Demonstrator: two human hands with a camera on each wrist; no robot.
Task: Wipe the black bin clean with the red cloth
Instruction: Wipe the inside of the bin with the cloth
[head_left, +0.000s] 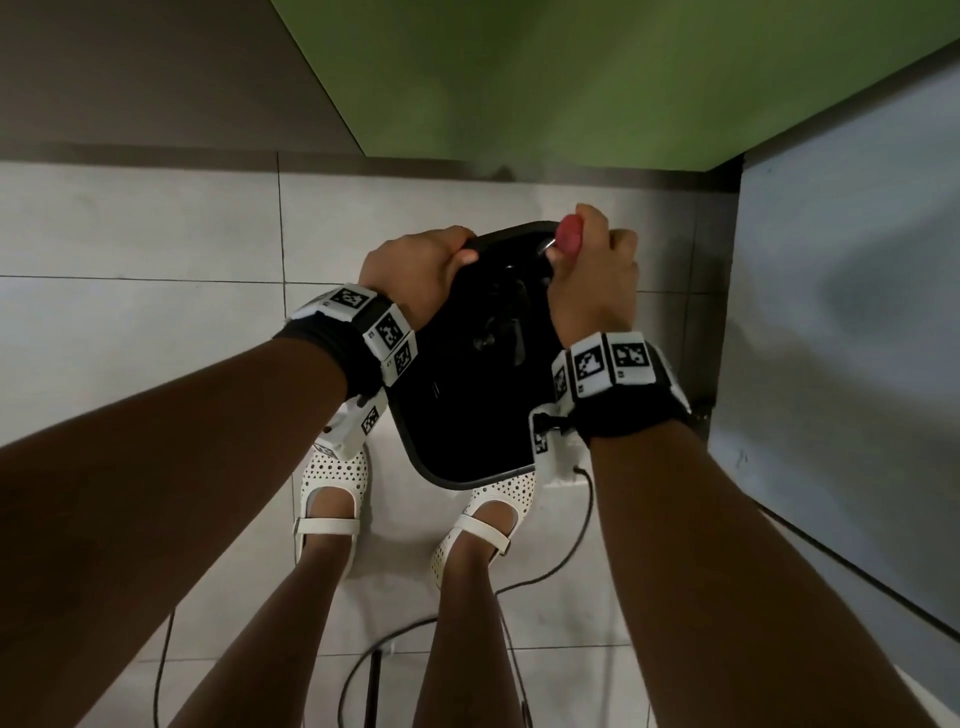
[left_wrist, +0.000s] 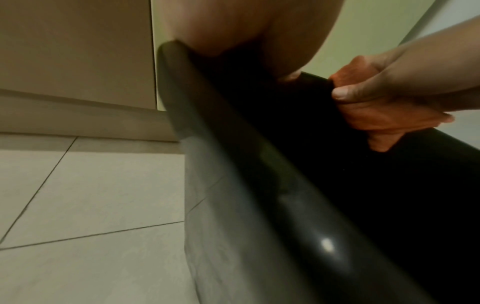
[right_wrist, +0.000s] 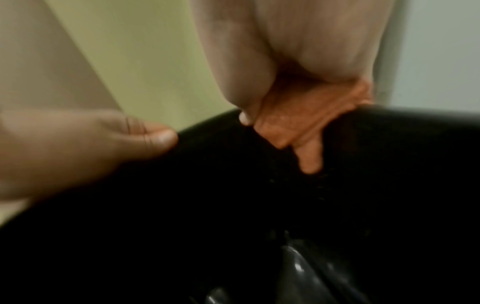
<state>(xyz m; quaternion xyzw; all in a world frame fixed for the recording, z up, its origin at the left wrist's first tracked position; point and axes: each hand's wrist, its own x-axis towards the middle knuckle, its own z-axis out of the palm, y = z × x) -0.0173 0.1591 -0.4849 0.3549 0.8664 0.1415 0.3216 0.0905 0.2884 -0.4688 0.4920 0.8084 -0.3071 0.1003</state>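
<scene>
Left hand (head_left: 415, 270) grips the black bin (head_left: 467, 405) rim. Right hand (head_left: 592, 280) clutches the red cloth (head_left: 570, 231), pressed on the far rim.

Head cam looks straight down; both wrist cams close-up, all sharing bin (head_left: 467, 415) rim.

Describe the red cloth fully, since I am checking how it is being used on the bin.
The red cloth looks soft and orange-red, bunched and folded in the right hand, which grips it against the far rim of the black bin. A fold hangs over the rim to the inner side. In the head view only a small red bulge shows above the fingers. The left hand holds the rim beside it, apart from the cloth.
</scene>
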